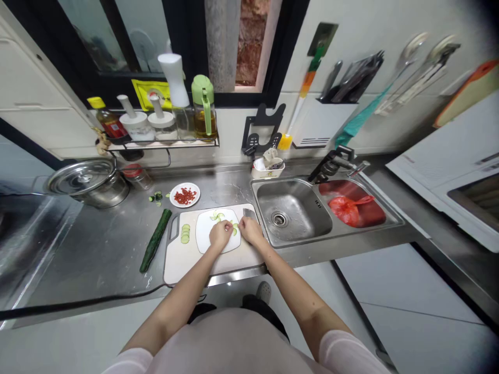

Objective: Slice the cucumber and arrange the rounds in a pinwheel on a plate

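Both my hands are over a white plate (206, 240) that lies on a pale cutting board (177, 266). My left hand (221, 235) is closed, its fingertips pinched at a thin cucumber slice (234, 230) near the plate's right side. Close beside it on the right, my right hand (250, 230) has its fingers bent together; what they hold, if anything, is too small to make out. A wide metal blade (248, 212) shows just beyond the right hand. More slices sit at the plate's far edge, and a short row of cucumber slices (185, 234) lies on the board's left.
A cucumber (156, 240) lies left of the board. Behind are a small dish of chopped red pieces (184, 195), cucumber scraps (158, 197), a lidded pot (93, 182) and a red-lidded jar (138, 176). A double sink (292, 208) with a red bag (346, 210) adjoins on the right.
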The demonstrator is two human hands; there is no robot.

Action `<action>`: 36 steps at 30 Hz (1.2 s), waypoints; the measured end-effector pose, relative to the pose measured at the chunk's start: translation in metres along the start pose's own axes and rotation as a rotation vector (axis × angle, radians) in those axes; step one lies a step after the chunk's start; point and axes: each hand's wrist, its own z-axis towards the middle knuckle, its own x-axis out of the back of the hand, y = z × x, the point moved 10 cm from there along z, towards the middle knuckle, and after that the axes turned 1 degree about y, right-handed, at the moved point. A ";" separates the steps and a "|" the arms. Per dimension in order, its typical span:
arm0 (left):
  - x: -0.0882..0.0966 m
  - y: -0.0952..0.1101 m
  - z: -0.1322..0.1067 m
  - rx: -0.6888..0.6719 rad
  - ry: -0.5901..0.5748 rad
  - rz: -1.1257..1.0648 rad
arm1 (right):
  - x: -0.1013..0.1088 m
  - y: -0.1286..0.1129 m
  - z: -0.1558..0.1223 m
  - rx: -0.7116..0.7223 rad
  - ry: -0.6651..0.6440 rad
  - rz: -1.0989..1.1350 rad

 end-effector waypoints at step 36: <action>-0.003 -0.005 0.008 0.071 -0.040 0.054 | -0.003 0.011 0.004 -0.087 -0.032 0.063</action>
